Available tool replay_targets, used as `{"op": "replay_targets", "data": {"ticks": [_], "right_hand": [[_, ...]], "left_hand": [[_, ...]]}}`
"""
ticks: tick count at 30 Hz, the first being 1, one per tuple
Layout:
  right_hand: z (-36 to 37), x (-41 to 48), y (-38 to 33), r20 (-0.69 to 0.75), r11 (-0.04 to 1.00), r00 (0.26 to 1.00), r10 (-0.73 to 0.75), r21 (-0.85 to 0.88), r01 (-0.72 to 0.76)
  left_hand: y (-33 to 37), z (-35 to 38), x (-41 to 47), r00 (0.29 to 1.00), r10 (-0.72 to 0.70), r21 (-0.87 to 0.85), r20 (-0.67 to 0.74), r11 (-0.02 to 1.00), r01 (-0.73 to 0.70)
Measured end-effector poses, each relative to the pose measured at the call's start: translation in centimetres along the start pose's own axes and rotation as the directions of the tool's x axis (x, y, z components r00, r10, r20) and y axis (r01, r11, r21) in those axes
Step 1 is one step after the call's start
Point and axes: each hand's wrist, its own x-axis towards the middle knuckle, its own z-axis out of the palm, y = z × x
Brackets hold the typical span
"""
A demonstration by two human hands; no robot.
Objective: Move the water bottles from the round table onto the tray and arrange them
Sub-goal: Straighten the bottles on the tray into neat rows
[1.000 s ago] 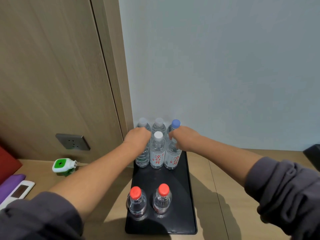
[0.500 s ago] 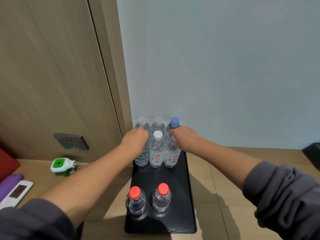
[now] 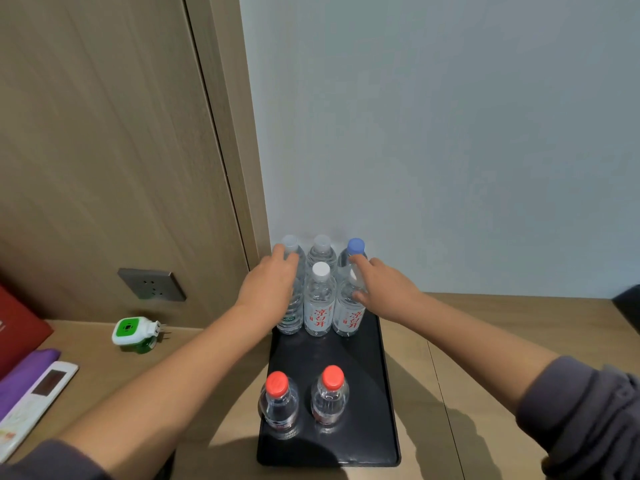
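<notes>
Two hands, left hand and right hand, loosely cup outer clear plastic water bottles; nudge gently, keeping rows square on black rectangular tray.

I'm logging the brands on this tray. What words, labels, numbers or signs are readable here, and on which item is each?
"凉白开" in red, on the label of the middle front bottle.
"凉白开" in red, on the label of the right front bottle.
Left front bottle: small green print, too small to read.
Two red-capped bottles: labels too blurred to read.
Green plug-in device: a dark square symbol, no legible text.
White remote: print unreadable.
</notes>
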Motion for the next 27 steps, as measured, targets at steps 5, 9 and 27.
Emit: {"op": "replay_targets", "data": {"ticks": [5, 9, 27], "right_hand": [[0.3, -3.9, -0.5, -0.102, 0.997, 0.992, -0.080, 0.001, 0.080], [1.1, -6.9, -1.4, -0.098, 0.978, 0.974, -0.207, -0.020, 0.206], [5.9, -9.0, -5.4, 0.231, 0.924, 0.925, -0.302, -0.167, 0.343]], "left_hand": [[-0.3, -0.9, -2.8, 0.997, 0.079, -0.177, -0.022, 0.981, -0.082], [-0.2, -0.2, -5.4, 0.982, 0.163, -0.251, 0.093, 0.958, -0.135], [-1.0, 3.4, -11.2, 0.905, 0.224, -0.201, 0.361, 0.967, -0.160]]}}
